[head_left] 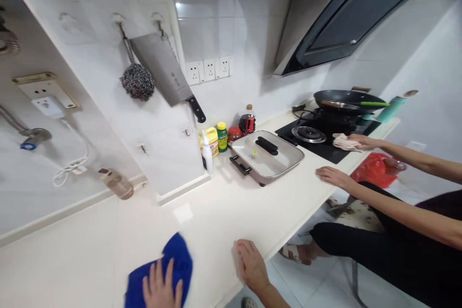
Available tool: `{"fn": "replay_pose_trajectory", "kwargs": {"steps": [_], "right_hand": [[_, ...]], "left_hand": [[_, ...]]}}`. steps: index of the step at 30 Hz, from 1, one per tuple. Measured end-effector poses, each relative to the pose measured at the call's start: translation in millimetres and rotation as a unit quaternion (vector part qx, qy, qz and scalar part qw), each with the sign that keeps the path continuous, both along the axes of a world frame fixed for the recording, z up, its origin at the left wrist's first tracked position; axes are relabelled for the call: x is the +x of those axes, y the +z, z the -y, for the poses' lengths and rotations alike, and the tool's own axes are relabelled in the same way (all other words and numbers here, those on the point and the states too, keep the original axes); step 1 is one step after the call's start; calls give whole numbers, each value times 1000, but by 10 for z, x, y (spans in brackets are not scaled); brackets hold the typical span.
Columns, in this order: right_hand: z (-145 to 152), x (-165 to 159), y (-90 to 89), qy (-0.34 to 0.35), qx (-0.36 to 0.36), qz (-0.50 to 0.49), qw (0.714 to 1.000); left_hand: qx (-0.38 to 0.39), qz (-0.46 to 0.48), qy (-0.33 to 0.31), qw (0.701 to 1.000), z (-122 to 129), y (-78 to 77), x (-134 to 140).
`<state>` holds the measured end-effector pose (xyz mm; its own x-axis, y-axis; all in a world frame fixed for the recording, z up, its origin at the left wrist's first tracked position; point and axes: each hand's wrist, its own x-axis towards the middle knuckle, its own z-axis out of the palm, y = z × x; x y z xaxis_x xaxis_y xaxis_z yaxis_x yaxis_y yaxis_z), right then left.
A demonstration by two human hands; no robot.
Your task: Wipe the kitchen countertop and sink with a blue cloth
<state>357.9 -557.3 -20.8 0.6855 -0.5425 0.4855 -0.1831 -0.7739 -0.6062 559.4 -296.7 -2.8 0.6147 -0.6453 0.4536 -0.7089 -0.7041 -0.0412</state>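
Observation:
My left hand (162, 286) lies flat with spread fingers on a dark blue cloth (178, 255), pressing it to the white countertop (212, 221). The cloth is crumpled and partly hidden under the palm. My right hand (252, 267) rests at the counter's front edge, its fingers loosely bent, with nothing visible in them. Farther back stands a rectangular electric pan (256, 173) with a glass lid (285, 154) on it; neither of my hands touches it.
A seated person at right wipes by the cooktop (332, 151) with a pale cloth (346, 143); their other hand (334, 176) rests on the counter. A wok (346, 98) sits behind. Bottles (222, 137) line the wall. A cleaver (162, 70) and scrubber (137, 82) hang above.

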Motion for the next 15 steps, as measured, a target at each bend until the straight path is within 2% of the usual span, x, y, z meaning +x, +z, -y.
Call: {"fn": "replay_pose_trajectory", "kwargs": {"steps": [4,8,11,15], "right_hand": [[-4,-32,-14,1,-11,-15,1000],[37,-105,-147,-29,-34,-8,999],[85,-167,-309,-66,-60,10,996],[143,-218,-420,-66,-75,10,995]], "left_hand": [[26,-47,-145,988,774,-10,-367],[36,-161,-253,953,1382,58,-682],[38,-228,-282,931,1603,115,-748],[37,-264,-306,914,1556,180,-685]]}}
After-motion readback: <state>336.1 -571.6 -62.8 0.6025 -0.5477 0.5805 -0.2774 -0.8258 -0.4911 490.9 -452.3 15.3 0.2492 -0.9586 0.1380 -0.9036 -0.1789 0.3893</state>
